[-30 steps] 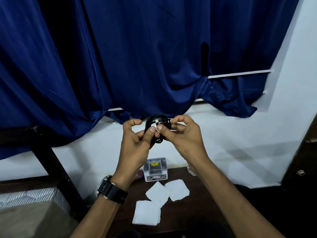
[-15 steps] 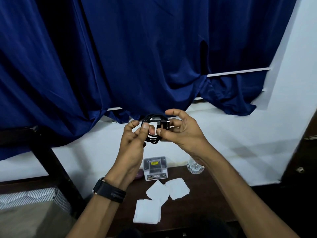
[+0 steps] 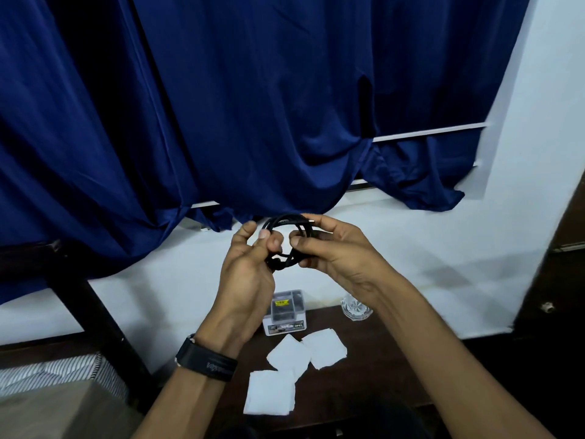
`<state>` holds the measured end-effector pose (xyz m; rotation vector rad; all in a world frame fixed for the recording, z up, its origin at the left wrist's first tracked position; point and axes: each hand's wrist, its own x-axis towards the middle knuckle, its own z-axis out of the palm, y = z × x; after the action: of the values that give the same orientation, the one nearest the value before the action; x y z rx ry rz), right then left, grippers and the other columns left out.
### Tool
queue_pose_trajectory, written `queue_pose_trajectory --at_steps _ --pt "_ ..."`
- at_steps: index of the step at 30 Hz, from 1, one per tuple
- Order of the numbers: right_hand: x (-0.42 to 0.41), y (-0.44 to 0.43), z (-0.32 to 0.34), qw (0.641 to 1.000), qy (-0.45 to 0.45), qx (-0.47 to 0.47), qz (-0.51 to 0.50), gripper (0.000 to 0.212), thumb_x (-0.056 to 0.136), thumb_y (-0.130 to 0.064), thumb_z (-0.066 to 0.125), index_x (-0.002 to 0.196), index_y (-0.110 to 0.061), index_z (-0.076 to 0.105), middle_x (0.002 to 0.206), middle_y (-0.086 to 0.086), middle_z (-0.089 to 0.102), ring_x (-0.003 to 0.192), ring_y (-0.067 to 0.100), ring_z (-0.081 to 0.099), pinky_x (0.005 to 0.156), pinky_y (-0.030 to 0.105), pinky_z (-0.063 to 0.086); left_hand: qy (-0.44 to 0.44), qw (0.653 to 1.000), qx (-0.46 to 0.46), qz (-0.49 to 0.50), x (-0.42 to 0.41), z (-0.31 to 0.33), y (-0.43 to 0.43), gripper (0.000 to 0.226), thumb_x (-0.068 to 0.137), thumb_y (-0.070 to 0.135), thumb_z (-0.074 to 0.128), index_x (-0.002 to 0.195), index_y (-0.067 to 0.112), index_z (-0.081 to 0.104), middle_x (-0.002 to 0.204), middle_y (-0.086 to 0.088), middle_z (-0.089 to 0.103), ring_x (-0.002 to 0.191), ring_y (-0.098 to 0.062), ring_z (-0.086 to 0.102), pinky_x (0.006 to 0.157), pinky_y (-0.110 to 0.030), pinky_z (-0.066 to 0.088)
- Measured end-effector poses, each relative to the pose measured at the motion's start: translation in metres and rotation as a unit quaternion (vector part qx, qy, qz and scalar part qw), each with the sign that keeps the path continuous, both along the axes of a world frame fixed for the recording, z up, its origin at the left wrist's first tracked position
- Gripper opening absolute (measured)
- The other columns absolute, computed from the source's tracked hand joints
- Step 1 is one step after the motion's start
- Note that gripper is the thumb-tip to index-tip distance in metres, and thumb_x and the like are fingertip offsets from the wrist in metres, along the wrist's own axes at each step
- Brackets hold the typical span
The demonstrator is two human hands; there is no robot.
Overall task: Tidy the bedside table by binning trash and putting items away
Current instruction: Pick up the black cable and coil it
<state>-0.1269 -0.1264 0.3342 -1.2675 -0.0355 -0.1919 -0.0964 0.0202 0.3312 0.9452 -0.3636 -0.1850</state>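
A black cable (image 3: 286,220) is coiled into a small loop, held up in front of the blue curtain. My left hand (image 3: 245,267) pinches the coil's left side between thumb and fingers. My right hand (image 3: 332,248) grips its right side, fingers curled round the strands. Below, on the dark bedside table (image 3: 373,384), lie three white tissues (image 3: 269,392), (image 3: 288,356), (image 3: 324,348). A small clear box with a yellow label (image 3: 285,312) stands at the table's back edge. A glass dish (image 3: 354,307) sits to its right.
A blue curtain (image 3: 253,106) hangs over the window behind. A dark bed frame post (image 3: 95,312) and striped bedding (image 3: 63,369) stand at the left. A dark wooden door or cabinet (image 3: 563,264) borders the right, with white wall between.
Both hands have kept working the coil. The right hand's fingers have shifted round the loop, and the loop now shows more open between the hands.
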Motion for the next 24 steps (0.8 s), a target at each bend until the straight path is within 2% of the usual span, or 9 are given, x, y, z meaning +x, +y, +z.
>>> queue_pose_trajectory --at_steps 3,5,7,9,11,15,18,21,24 --pt "-0.007 -0.003 -0.002 0.991 -0.004 0.082 0.103 0.027 0.086 -0.008 0.070 0.113 -0.005 0.071 0.098 0.006 0.070 0.089 0.014 0.068 0.076 0.022 0.059 0.047 0.997 -0.050 -0.043 0.005 0.005 0.006 0.025 0.105 -0.003 0.039 0.099 0.021 0.044 0.070 0.002 0.052 0.064 -0.012 0.051 0.078 -0.029 0.048" --pt "-0.008 -0.004 -0.005 0.985 -0.006 0.121 0.123 0.024 0.084 -0.013 0.068 0.106 -0.005 0.074 0.103 0.008 0.067 0.091 0.015 0.068 0.077 0.023 0.059 0.056 0.993 -0.063 -0.078 0.005 0.008 0.008 0.022 0.110 0.012 0.038 0.090 0.022 0.042 0.071 0.004 0.048 0.056 -0.009 0.043 0.077 -0.027 0.048" --pt "-0.008 -0.003 -0.009 0.980 -0.008 0.151 0.129 0.026 0.085 -0.013 0.065 0.108 -0.002 0.072 0.109 0.010 0.068 0.092 0.016 0.070 0.076 0.023 0.060 0.066 0.989 -0.079 -0.102 0.006 0.009 0.009 0.028 0.112 0.026 0.035 0.085 0.023 0.041 0.070 0.005 0.043 0.052 -0.007 0.037 0.078 -0.026 0.049" --pt "-0.006 -0.002 -0.014 0.976 -0.008 0.187 0.114 0.029 0.085 -0.009 0.064 0.111 0.000 0.071 0.106 0.010 0.072 0.086 0.013 0.072 0.073 0.021 0.060 0.065 0.990 -0.078 -0.099 0.008 0.010 0.010 0.030 0.113 0.027 0.034 0.084 0.023 0.040 0.067 0.006 0.039 0.048 -0.005 0.033 0.076 -0.024 0.047" --pt "-0.005 -0.001 -0.017 0.974 -0.013 0.208 0.089 0.027 0.081 -0.005 0.066 0.106 -0.003 0.074 0.099 0.009 0.074 0.080 0.013 0.072 0.071 0.021 0.060 0.056 0.994 -0.053 -0.078 0.009 0.010 0.010 0.029 0.112 0.024 0.035 0.084 0.023 0.039 0.065 0.006 0.037 0.047 -0.004 0.030 0.076 -0.026 0.037" --pt "-0.008 0.000 -0.018 0.984 -0.006 0.142 0.109 0.027 0.086 -0.015 0.063 0.109 -0.004 0.073 0.106 0.009 0.076 0.093 0.019 0.074 0.079 0.026 0.061 0.046 0.998 -0.004 -0.050 0.011 0.008 0.013 0.031 0.112 0.017 0.037 0.081 0.023 0.039 0.063 0.006 0.034 0.046 -0.005 0.028 0.071 -0.025 0.028" --pt "-0.009 0.001 -0.020 0.984 0.008 0.134 0.113 0.022 0.086 -0.018 0.064 0.100 -0.005 0.075 0.102 0.010 0.076 0.090 0.017 0.074 0.076 0.025 0.061 0.051 0.998 0.007 -0.048 0.011 0.006 0.012 0.030 0.112 0.015 0.037 0.082 0.022 0.038 0.062 0.006 0.033 0.046 -0.005 0.027 0.069 -0.024 0.024" --pt "-0.007 0.010 -0.023 0.978 0.039 0.192 0.065 0.013 0.090 -0.009 0.063 0.087 -0.006 0.074 0.091 0.008 0.075 0.076 0.012 0.072 0.066 0.021 0.060 0.065 0.996 0.002 -0.055 0.010 0.003 0.011 0.029 0.111 0.015 0.038 0.083 0.022 0.036 0.061 0.006 0.033 0.047 -0.005 0.028 0.067 -0.025 0.020" --pt "-0.001 0.018 -0.031 0.966 0.055 0.254 -0.002 0.025 0.099 0.003 0.054 0.083 -0.006 0.071 0.080 0.005 0.074 0.065 0.009 0.070 0.059 0.020 0.058 0.072 0.996 -0.008 -0.061 0.009 0.001 0.008 0.031 0.109 0.013 0.039 0.081 0.024 0.034 0.063 0.006 0.034 0.049 -0.007 0.029 0.067 -0.026 0.022"
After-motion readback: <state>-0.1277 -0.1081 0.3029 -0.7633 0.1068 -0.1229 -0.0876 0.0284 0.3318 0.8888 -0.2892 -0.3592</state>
